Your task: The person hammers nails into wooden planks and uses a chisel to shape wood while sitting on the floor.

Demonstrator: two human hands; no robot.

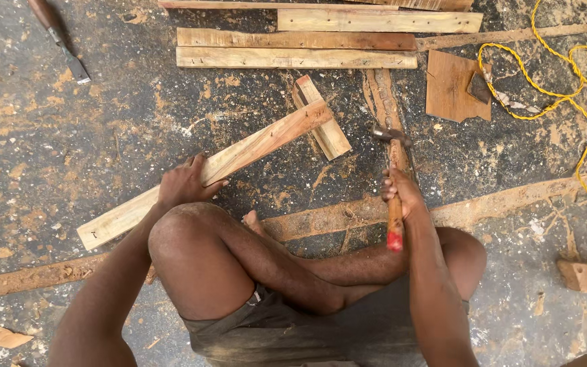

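While left hand [183, 182] presses rough plank [205, 173], right hand [402, 192] grip wrapped round wooden-handled hammer [393, 190].

One hammer [393, 183] is in view, and one chisel [59, 37] lies on the floor. Two crossed planks [239, 155] sit in front, four long boards [293, 47] lie stacked beyond them, and there is one flat square wood piece [451, 85], one yellow cord [565, 95] and one small wood block [584, 276].

Chisel [59, 37] handle beyond the top edge
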